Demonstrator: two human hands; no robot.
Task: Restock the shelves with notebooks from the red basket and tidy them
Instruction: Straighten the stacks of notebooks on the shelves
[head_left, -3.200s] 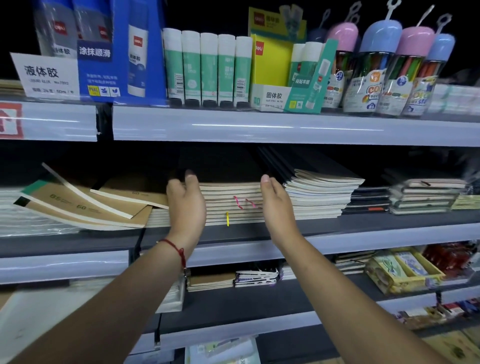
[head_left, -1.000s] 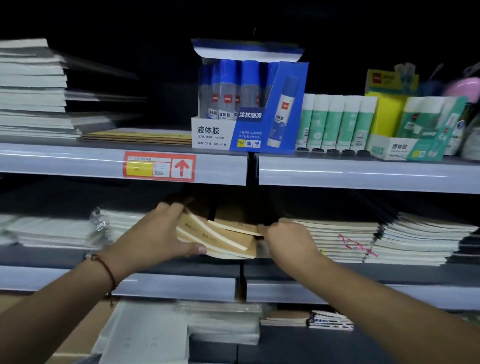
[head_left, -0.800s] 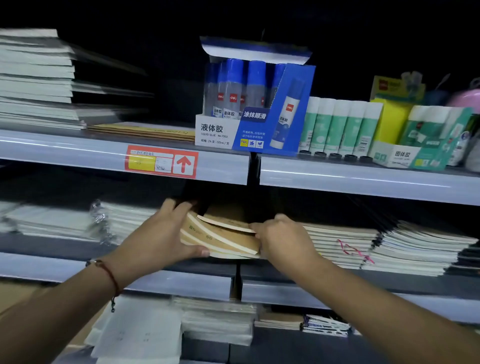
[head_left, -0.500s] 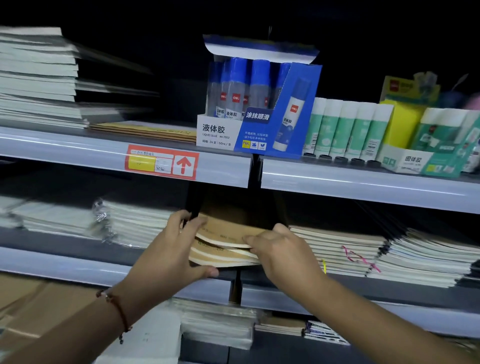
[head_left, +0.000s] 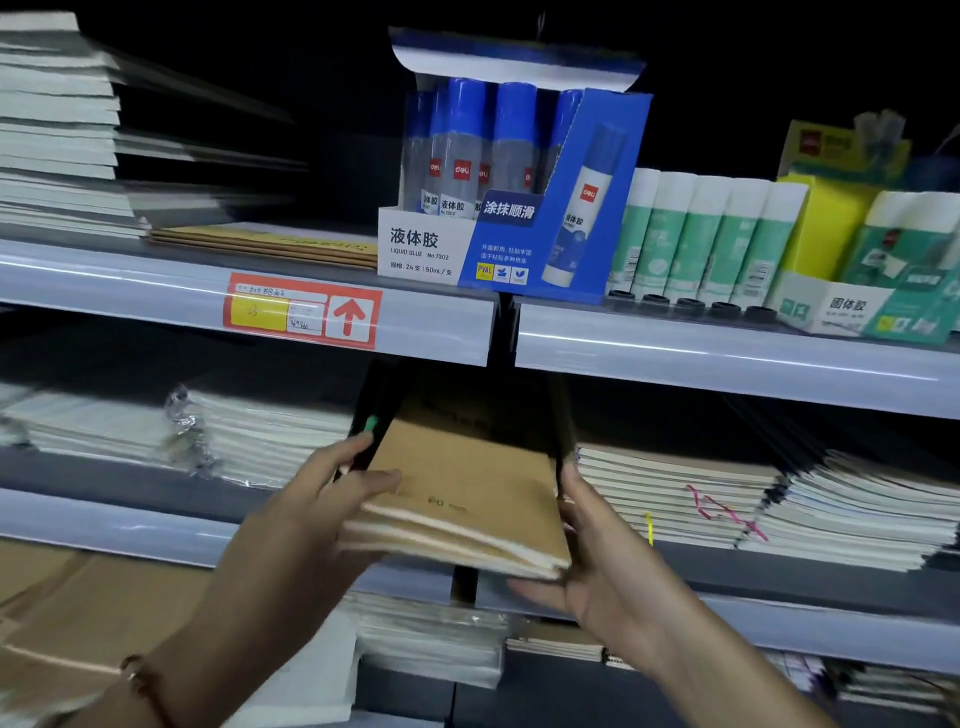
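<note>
The upper shelf carries a blue-and-white cardboard display box of liquid glue bottles (head_left: 511, 182), marked "LIQUID GLUE No.7302", standing at the shelf's front edge. Just beside it on the right stands a row of five white-and-green glue sticks (head_left: 706, 234) on black caps — upright and touching one another. Further right sits a yellow-and-green cardboard display box of solid glue (head_left: 857, 270), partly cut by the frame edge. A red-bordered paper price label (head_left: 304, 310) with a yellow field and a white upward arrow is fixed to the pale grey plastic shelf-edge strip (head_left: 130, 291). Brown cardboard sheets (head_left: 78, 613) lie at lower left — blurred.
</note>
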